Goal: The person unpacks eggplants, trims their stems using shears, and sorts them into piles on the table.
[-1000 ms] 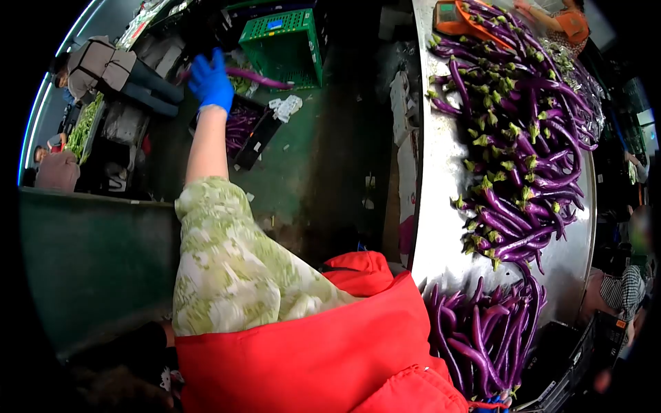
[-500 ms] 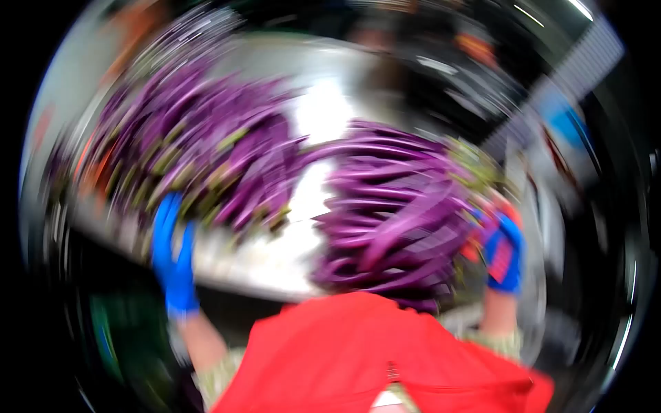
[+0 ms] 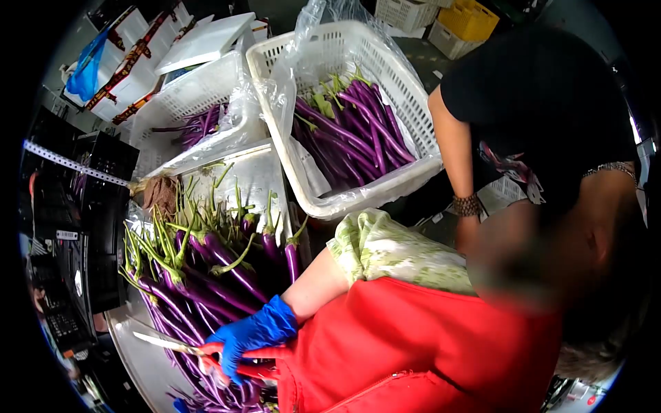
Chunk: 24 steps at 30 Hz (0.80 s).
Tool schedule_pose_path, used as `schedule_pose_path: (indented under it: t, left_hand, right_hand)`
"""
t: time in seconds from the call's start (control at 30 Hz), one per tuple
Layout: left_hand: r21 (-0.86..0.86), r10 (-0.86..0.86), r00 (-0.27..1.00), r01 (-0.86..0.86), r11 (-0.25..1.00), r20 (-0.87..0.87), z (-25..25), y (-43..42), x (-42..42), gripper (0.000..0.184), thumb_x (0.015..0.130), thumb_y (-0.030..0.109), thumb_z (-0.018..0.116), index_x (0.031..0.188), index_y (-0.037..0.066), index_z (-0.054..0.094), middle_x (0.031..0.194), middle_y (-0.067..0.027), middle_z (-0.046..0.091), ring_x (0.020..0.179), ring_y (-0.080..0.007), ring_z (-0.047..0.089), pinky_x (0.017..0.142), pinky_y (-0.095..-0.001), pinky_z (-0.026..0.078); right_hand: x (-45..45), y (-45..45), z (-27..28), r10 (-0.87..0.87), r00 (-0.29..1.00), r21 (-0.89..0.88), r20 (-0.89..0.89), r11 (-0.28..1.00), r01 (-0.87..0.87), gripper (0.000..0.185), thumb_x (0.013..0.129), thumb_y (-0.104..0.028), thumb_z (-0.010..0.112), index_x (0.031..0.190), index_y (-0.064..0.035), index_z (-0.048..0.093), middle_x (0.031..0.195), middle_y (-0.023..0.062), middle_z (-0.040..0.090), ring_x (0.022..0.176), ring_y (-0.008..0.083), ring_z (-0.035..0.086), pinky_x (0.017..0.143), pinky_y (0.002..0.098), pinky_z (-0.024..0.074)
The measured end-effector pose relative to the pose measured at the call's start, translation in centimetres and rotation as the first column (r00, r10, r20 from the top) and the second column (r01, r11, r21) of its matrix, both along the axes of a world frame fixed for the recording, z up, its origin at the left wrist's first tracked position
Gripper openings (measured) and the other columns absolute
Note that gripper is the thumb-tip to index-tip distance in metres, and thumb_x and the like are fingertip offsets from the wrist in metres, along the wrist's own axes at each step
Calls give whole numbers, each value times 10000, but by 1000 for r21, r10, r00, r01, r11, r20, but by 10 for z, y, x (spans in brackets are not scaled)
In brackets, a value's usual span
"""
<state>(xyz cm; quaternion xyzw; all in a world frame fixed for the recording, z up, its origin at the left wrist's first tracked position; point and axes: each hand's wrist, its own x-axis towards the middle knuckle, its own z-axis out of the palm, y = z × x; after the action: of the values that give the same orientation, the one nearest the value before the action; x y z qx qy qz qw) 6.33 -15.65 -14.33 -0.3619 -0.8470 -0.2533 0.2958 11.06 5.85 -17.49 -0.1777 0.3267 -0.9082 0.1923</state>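
Your right hand [image 3: 251, 337] grips red-handled scissors [image 3: 206, 350] over eggplants [image 3: 237, 272]; your left hand [image 3: 180, 405], cropped to a blue sliver: can't tell its state!

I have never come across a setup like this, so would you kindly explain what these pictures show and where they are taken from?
There is no machine here: a person works with their own hands, and every picture comes from one camera worn on the head, looking forward and down. The right hand, in a blue glove, holds red-handled scissors, their blade pointing to the picture's left. A small blue patch at the bottom edge may be the left glove, but I cannot be sure. Purple eggplants with green stems lie heaped on a pale surface. Beyond it, a white crate with clear plastic holds more eggplants. A second person in black is close by.
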Motion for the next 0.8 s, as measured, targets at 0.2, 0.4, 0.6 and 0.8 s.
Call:
schedule_pose_path:
  t: [0.2,0.4,0.6,0.8]
  left_hand:
    - [96,45,958,-75,993,285,20,12,2,358,892,39,505,1244,-31,501,1244,-184,549,1186,-296,503,1017,-404,366]
    - [93,7,938,-42,995,348,32,28,-12,401,794,-127,551,1172,4,578,1230,-160,566,1167,-276,528,992,-375,404]
    - [153,148,890,-234,960,431,31,27,-25,419,776,-64,611,1188,-2,569,1182,-163,600,1140,-284,550,992,-376,396]
    - [129,116,678,-300,945,726,5,51,-50,555,834,113,666,1334,24,443,1266,-141,542,1141,-205,526,1006,-323,380]
  right_hand:
    - [18,29,4,322,929,-223,181,934,-280,433,787,-80,625,1161,-25,415,896,94,556,739,153,615,668,279,514]
    - [-2,40,0,192,925,0,328,979,-204,459,799,-80,586,1207,-49,378,1014,113,512,905,184,588,727,281,501]
    - [-56,130,7,-47,967,-17,252,998,53,321,839,-225,530,1112,-65,474,823,94,511,746,218,534,619,359,472]
    - [-72,173,9,-431,902,63,8,901,430,436,858,-335,487,1237,-121,467,822,46,473,767,197,437,655,377,367]
